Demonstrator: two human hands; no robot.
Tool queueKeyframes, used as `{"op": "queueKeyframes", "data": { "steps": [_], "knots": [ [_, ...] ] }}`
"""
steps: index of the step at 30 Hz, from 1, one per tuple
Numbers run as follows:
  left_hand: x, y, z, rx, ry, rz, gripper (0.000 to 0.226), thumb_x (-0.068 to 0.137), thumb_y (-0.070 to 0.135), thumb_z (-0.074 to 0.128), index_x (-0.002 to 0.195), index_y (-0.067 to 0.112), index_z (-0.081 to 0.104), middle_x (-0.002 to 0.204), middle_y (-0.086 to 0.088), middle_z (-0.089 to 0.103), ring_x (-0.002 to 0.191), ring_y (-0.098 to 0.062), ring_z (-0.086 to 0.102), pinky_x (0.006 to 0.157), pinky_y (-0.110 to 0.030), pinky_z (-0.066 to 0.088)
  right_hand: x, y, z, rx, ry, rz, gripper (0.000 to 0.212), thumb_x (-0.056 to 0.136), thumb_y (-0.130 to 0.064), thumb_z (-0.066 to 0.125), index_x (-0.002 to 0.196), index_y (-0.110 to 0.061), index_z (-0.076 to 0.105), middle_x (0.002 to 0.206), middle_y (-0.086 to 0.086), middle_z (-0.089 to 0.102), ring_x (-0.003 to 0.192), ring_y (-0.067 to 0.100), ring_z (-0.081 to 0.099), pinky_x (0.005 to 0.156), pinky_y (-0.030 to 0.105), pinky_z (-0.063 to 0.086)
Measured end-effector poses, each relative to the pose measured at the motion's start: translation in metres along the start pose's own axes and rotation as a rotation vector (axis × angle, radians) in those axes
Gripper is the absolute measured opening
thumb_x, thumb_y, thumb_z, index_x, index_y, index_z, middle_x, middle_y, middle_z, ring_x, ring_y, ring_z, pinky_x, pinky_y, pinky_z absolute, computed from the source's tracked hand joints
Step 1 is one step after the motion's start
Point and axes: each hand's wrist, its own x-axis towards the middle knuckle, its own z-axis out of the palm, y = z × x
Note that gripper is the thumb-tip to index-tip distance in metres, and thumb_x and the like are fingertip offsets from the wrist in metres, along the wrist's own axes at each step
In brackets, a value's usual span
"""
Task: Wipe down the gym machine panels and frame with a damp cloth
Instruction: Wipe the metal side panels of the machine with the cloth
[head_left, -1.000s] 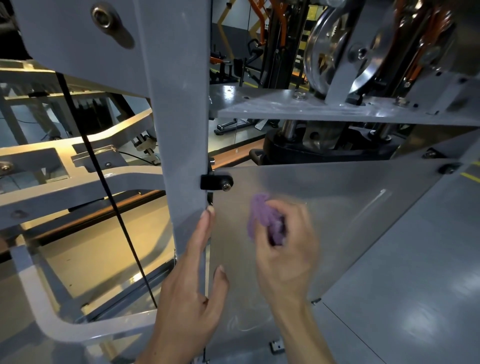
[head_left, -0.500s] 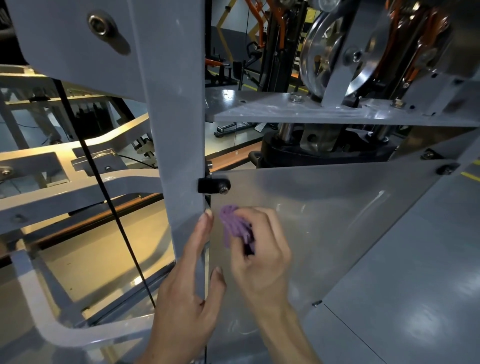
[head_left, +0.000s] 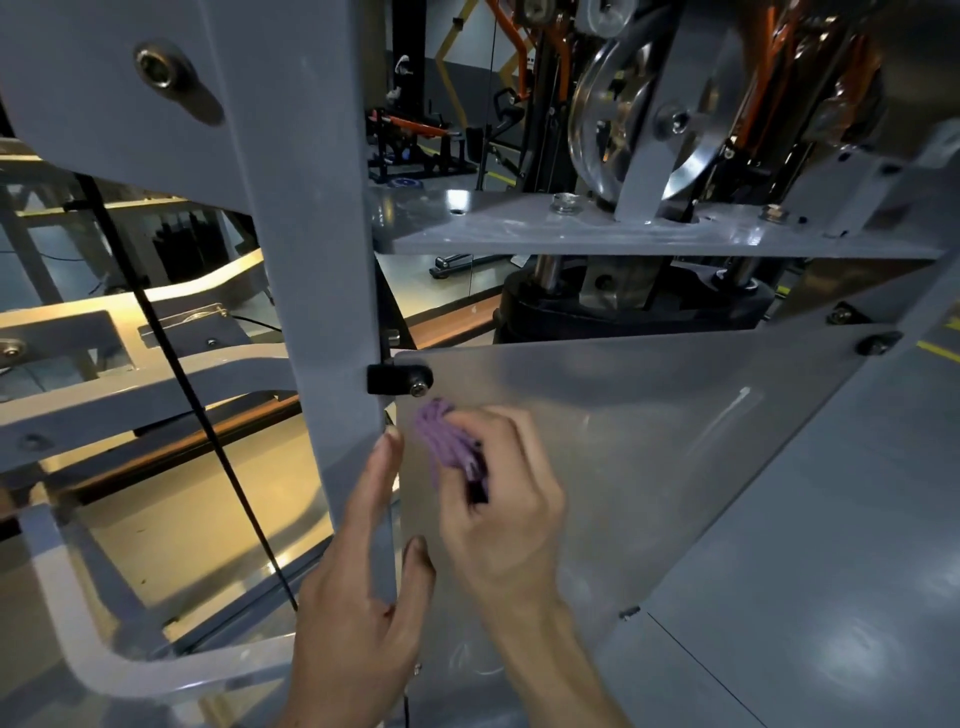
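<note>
- A person's right hand (head_left: 498, 499) grips a bunched purple cloth (head_left: 449, 441) and presses it against the upper left corner of a gym machine's metal side panel (head_left: 623, 441), just below the black bracket (head_left: 397, 378) that bolts the panel to the frame.
- The left hand (head_left: 358, 618) rests with fingers straight on the grey upright post (head_left: 317, 291), its fingertip touching the post's edge beside the cloth and its thumb lying on the panel; it holds nothing.
- The job appears to be mid-course: the cloth is at work on only one corner of the panel, and faint streaks show near the panel's lower edge and towards its right side.
- Whether the rest of the panel has been wiped cannot be told from the sheen alone.
- Judging by how things lie, the horizontal plate (head_left: 649, 234) above, the pulley wheel (head_left: 613, 119), the post itself and the pale frame rails (head_left: 156, 384) to the left remain to be covered.
</note>
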Motion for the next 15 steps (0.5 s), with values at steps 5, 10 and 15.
{"op": "queueKeyframes", "data": {
  "steps": [5, 10, 15],
  "knots": [
    [-0.002, 0.006, 0.009, 0.054, 0.059, -0.024, 0.106, 0.088, -0.005, 0.073, 0.161, 0.05, 0.019, 0.158, 0.036, 0.035, 0.143, 0.009, 0.04, 0.108, -0.008, 0.037, 0.007, 0.007, -0.002, 0.027, -0.061, -0.081, 0.018, 0.089, -0.009, 0.062, 0.106, -0.008, 0.068, 0.103, 0.002, 0.063, 0.087, 0.014, 0.064, 0.075, 0.022, 0.055],
    [-0.004, 0.015, 0.016, 0.053, 0.115, -0.065, 0.087, 0.09, 0.022, 0.066, 0.16, 0.05, 0.021, 0.151, 0.048, 0.032, 0.134, 0.023, 0.039, 0.098, 0.003, 0.033, 0.021, 0.039, -0.035, -0.001, -0.007, -0.055, 0.019, 0.087, -0.015, 0.061, 0.106, -0.01, 0.065, 0.102, 0.003, 0.062, 0.086, 0.01, 0.06, 0.079, 0.007, 0.046],
    [-0.007, 0.02, 0.027, 0.099, 0.129, -0.095, 0.099, 0.092, 0.002, 0.069, 0.161, 0.05, 0.017, 0.157, 0.042, 0.028, 0.139, 0.017, 0.039, 0.102, 0.001, 0.033, 0.018, 0.043, -0.035, 0.052, -0.036, -0.051, 0.024, 0.085, -0.009, 0.064, 0.107, -0.017, 0.062, 0.103, 0.003, 0.062, 0.084, 0.016, 0.064, 0.071, 0.026, 0.057]
  ]
}}
